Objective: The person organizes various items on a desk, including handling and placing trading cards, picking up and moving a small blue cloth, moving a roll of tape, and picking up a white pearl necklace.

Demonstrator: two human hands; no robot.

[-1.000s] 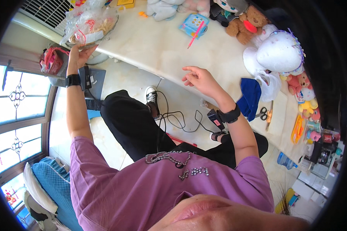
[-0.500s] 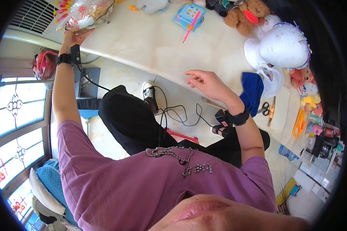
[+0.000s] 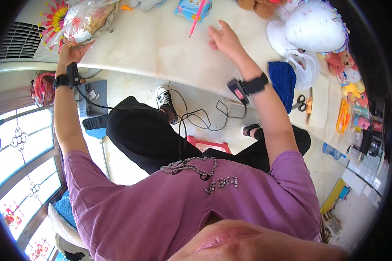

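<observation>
My left hand (image 3: 76,53) is at the table's left end, just below a clear plastic bag (image 3: 85,24) with things in it. Its fingers look stretched out, partly blurred, and its upper side is close against the bag. Over the tabletop (image 3: 148,48), my right hand (image 3: 225,39) reaches forward with fingers apart and nothing in them. Closest to it is a pink pencil (image 3: 197,18), lying across a light blue packet (image 3: 187,9) at the far edge of view.
A white foam head (image 3: 315,28), a white plastic bag (image 3: 306,67), blue cloth (image 3: 282,82) and scissors (image 3: 299,103) are on the right. A pinwheel (image 3: 54,21) stands far left. Cables (image 3: 200,117) hang below the table, by a red stool (image 3: 209,145).
My right hand has moved forward from the table's near edge, over the tabletop toward the pencil. My left hand stays by the bag. The whole view has shifted and turned slightly.
</observation>
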